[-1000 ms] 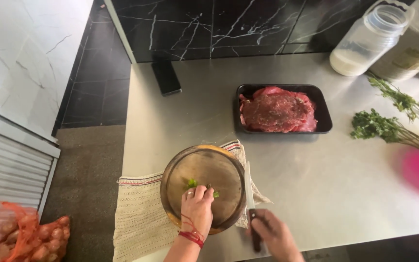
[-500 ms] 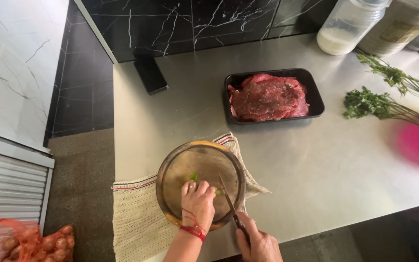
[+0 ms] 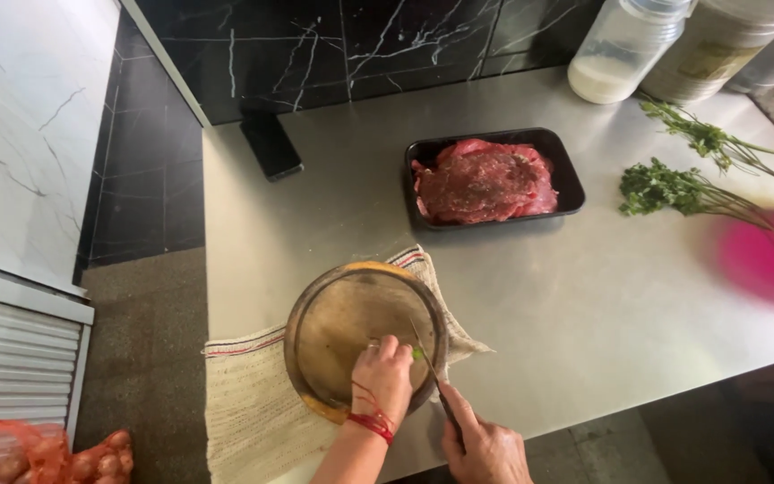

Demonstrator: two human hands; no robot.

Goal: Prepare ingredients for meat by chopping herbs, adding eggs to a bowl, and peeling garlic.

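A round wooden cutting board (image 3: 342,323) lies on a striped cloth (image 3: 244,403) near the front edge of a steel counter (image 3: 584,305). My left hand (image 3: 382,376), with a red thread at the wrist, presses down on a small green piece (image 3: 418,354) on the board's right side. My right hand (image 3: 485,444) grips the dark handle of a knife (image 3: 432,372), and its blade rests on the board beside the left fingers, against the green piece.
A black tray of raw red meat (image 3: 490,179) sits behind the board. Herb sprigs (image 3: 674,188) lie to the right, beside a blurred pink patch (image 3: 763,260). Plastic jars (image 3: 624,45) stand at the back, a dark phone (image 3: 270,143) at the back left. A net bag of onions (image 3: 47,453) is on the floor.
My right hand has brought the knife up onto the board next to the left fingers. The left hand shifted toward the board's right side. The view moved closer and slightly left.
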